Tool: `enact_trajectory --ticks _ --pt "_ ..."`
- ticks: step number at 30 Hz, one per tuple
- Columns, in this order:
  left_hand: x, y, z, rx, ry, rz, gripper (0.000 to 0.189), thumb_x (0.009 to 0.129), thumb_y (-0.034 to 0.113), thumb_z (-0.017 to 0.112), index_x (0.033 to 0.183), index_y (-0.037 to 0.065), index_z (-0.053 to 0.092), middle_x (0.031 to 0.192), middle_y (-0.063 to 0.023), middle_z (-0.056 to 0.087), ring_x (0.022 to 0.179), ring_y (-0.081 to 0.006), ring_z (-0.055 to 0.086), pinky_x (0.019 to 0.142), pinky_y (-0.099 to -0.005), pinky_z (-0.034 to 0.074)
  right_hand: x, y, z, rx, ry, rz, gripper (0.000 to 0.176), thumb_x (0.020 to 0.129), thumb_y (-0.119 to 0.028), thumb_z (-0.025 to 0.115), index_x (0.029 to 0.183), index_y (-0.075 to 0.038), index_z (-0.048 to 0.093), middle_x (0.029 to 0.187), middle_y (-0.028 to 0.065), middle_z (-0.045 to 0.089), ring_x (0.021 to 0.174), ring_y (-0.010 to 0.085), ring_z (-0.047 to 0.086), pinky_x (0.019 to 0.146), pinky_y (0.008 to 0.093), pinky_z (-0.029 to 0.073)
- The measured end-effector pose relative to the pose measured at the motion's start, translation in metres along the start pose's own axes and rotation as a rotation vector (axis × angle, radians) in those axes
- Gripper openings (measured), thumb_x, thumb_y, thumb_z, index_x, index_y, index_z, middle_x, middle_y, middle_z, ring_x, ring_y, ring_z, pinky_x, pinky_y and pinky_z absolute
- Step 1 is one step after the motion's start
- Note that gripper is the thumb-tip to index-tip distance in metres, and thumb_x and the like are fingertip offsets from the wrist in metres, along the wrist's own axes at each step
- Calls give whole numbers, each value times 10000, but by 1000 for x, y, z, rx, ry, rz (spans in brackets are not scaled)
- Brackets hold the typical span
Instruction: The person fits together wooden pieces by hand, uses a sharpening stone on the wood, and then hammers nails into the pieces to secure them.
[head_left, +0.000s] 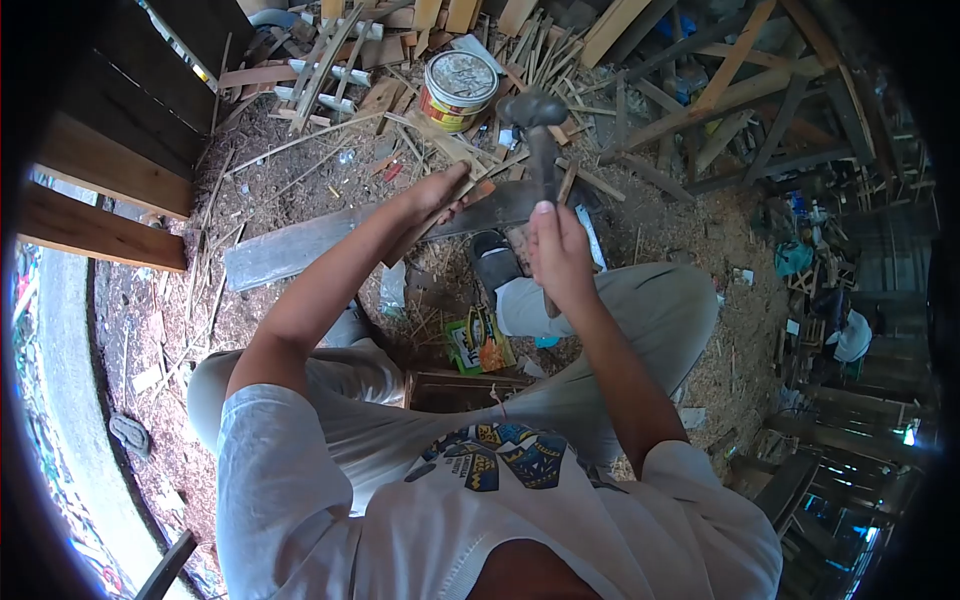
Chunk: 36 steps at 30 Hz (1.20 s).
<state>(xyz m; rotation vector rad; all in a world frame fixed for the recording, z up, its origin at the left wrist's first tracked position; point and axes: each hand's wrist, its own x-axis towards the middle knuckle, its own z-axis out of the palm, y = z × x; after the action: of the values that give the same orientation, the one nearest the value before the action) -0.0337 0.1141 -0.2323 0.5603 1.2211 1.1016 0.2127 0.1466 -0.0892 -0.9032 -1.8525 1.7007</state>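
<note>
My right hand (558, 252) grips the handle of a hammer (534, 125), whose dark head is raised above the work. My left hand (440, 192) holds a thin wooden strip (478, 190) down against a long grey plank (300, 248) that lies across the ground in front of my knees. The hammer head hangs a little above and to the right of the left hand's fingers. I sit low, with knees spread and a dark shoe (492, 266) planted just below the plank.
A tin can (458, 88) with a red-and-yellow label stands beyond the plank among several loose wood strips. Dark boards (110, 165) lean at the left. Wooden frames (730, 90) pile up at the right. Sawdust covers the ground. A small printed packet (480, 345) lies between my legs.
</note>
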Motion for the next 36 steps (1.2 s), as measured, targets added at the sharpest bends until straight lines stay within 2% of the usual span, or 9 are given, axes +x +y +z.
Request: enact_trajectory --ticks 2,3,6,12,19,23,26,34,36 --pt "1 2 3 -10 -24 8 613 1057 633 379 875 88 594 637 -2 550 459 -110 488 436 -258 427 4 32 -5 -377 37 -88 447 1086 -442 508 817 -85 522 578 -12 460 397 105 440 387 305 346" --pt "-3 2 6 -5 -21 39 618 1061 627 369 901 78 606 643 -1 551 460 -110 487 435 -257 428 0 11 -8 -295 -88 264 442 1080 -440 522 816 -85 532 568 -4 460 397 109 445 378 310 348" --pt "-2 6 12 1 -4 105 632 1070 611 347 947 60 631 653 -1 554 463 -110 491 433 -254 432 -1 9 -8 -117 -54 334 442 1080 -432 522 810 -82 528 565 0 457 393 109 436 364 304 337" --pt "-7 6 6 22 -6 76 646 1076 597 338 935 53 656 650 -8 570 455 -121 496 428 -254 426 -3 -2 -3 19 25 29 418 1096 -378 507 800 -84 516 586 -27 440 397 74 374 352 296 297" --pt "-7 5 10 18 42 57 639 1061 623 376 872 69 631 652 -18 589 458 -129 506 434 -271 420 6 21 7 45 19 380 417 1057 -413 591 805 -90 512 565 -9 445 353 107 403 338 290 314" --pt "-7 -2 18 27 68 26 646 1058 638 368 859 75 616 637 -17 578 460 -130 509 436 -274 425 50 18 22 94 46 293 371 1016 -353 675 808 -85 527 560 -7 464 362 118 440 351 297 339" --pt "-13 1 33 6 89 35 645 1054 646 373 843 80 597 629 -15 566 451 -131 506 428 -276 425 86 47 21 -91 168 232 339 970 -300 740 800 -80 547 562 0 495 379 126 476 362 308 359" --pt "-10 -10 27 -110 44 23 647 1052 651 375 862 68 582 635 -20 560 444 -143 516 425 -289 434 109 81 15 52 35 413 350 937 -330 788 817 -70 586 618 -11 550 430 104 477 393 296 382" --pt "-7 -10 23 -87 92 -80 635 1046 627 419 893 32 579 695 -86 596 536 -221 581 515 -367 488 109 77 13 -3 7 381 355 939 -330 785 825 -63 581 616 -4 546 429 111 483 395 297 386"
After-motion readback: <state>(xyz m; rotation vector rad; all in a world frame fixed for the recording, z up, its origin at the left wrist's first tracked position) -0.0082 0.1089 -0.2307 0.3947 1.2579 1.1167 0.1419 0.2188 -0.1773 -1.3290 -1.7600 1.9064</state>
